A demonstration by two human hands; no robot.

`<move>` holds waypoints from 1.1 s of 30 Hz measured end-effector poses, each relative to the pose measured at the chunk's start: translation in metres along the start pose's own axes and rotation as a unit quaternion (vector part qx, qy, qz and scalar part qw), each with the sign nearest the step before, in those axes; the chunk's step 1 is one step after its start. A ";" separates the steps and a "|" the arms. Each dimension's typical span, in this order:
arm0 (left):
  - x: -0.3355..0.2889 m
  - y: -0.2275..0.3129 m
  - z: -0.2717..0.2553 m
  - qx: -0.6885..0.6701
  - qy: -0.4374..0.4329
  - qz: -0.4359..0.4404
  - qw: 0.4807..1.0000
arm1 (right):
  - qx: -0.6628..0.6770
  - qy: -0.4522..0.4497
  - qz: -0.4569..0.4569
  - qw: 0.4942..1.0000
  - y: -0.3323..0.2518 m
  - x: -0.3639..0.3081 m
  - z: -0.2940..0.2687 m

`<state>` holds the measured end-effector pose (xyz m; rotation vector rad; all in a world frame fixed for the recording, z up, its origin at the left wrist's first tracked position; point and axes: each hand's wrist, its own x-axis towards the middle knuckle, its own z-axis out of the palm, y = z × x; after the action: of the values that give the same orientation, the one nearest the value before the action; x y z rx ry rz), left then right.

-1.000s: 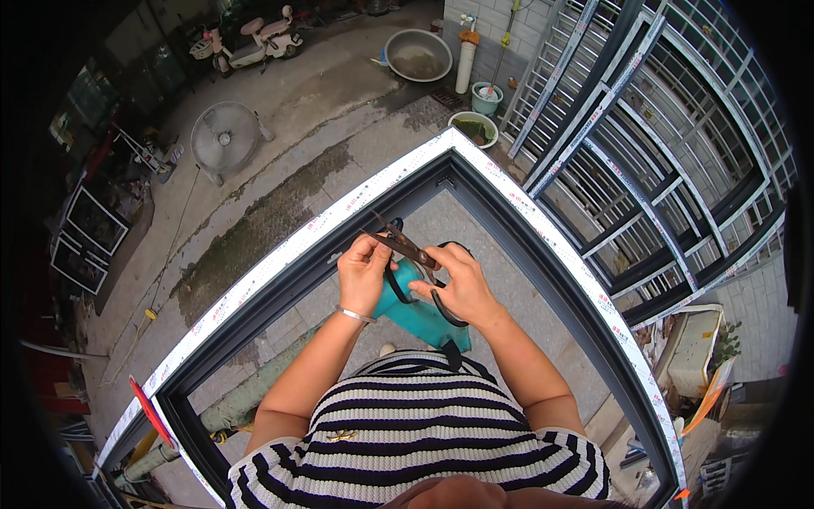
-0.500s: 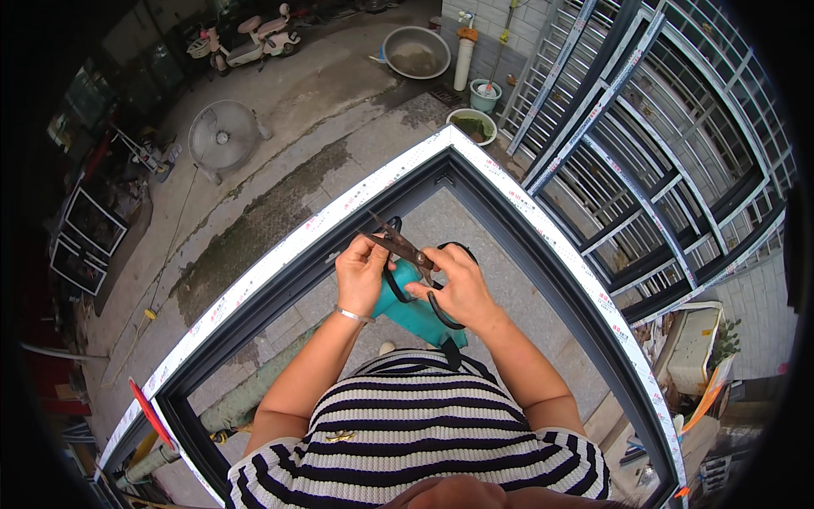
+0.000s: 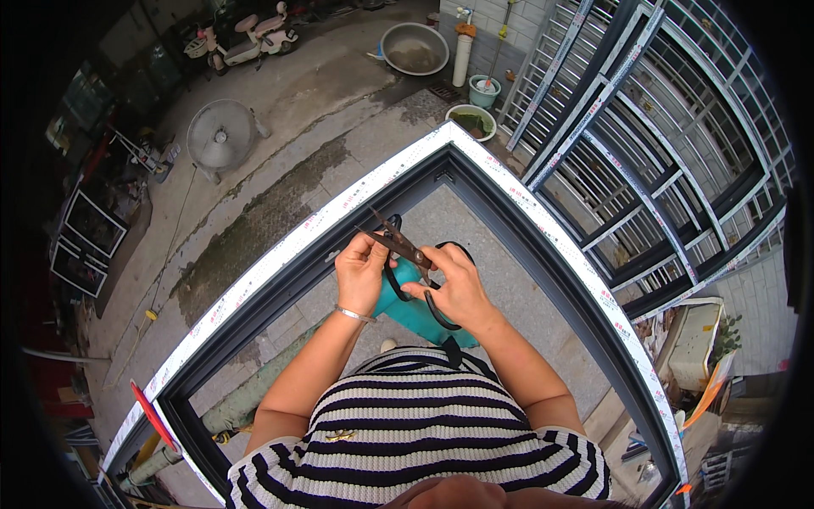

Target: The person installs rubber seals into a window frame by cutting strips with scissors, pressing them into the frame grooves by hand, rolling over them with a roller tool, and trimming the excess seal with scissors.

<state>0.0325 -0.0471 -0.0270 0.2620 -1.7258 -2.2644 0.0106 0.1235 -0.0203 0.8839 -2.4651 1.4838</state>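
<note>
My right hand (image 3: 455, 287) is closed around the handles of dark, worn scissors (image 3: 407, 249), their blades apart and pointing up and left. Beside the blades, my left hand (image 3: 359, 276) pinches a thin black strip (image 3: 395, 222), which looks like rubber seal. The strip bends near the blades; whether they touch it I cannot tell. Both hands are above the opening of a large dark window frame (image 3: 543, 222) with white printed film on its face. Below the hands hangs something teal (image 3: 415, 316), partly covered by them.
The frame surrounds me on several sides. A red disc-like piece (image 3: 153, 416) stands at its left edge. Beyond are a floor fan (image 3: 222, 136), a metal basin (image 3: 415, 49), a white tub (image 3: 471, 124) and a scooter (image 3: 254, 41). More frames (image 3: 632, 170) lean at the right.
My right hand and the scissors have shifted very slightly. My left hand stays in place with its pinch on the strip.
</note>
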 end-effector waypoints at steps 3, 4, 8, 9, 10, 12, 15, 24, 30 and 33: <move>0.001 -0.001 0.000 0.002 0.005 -0.001 1.000 | 0.008 0.000 0.008 1.000 0.001 -0.001 0.002; 0.001 -0.001 -0.001 0.006 0.005 -0.001 1.000 | 0.014 0.000 0.010 1.000 0.000 -0.001 0.001; 0.000 0.000 -0.001 0.004 0.005 -0.006 1.000 | 0.012 -0.008 0.014 1.000 0.001 -0.002 0.001; 0.000 0.000 0.000 0.004 0.005 -0.004 1.000 | 0.012 -0.009 0.014 1.000 0.001 -0.002 0.000; 0.000 0.000 0.000 0.003 0.005 -0.002 1.000 | 0.016 -0.012 0.017 1.000 0.000 -0.002 0.000; 0.001 -0.001 0.000 0.004 0.005 -0.003 1.000 | 0.019 -0.015 0.020 0.999 0.001 -0.001 0.000; 0.001 -0.001 0.000 0.001 0.005 -0.002 1.000 | 0.018 -0.013 0.011 1.000 0.003 -0.001 -0.001; 0.001 0.000 0.000 0.003 0.004 -0.001 1.000 | 0.020 -0.009 0.025 0.999 0.000 -0.002 -0.001; 0.001 -0.001 -0.002 0.002 -0.006 -0.002 1.000 | 0.023 -0.025 0.032 0.999 0.000 -0.003 -0.004; 0.000 -0.003 -0.003 0.003 -0.010 -0.001 1.000 | 0.027 -0.034 0.030 0.999 -0.002 -0.001 -0.008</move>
<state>0.0327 -0.0497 -0.0304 0.2426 -1.7442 -2.2701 0.0109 0.1299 -0.0150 0.8918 -2.5319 1.5707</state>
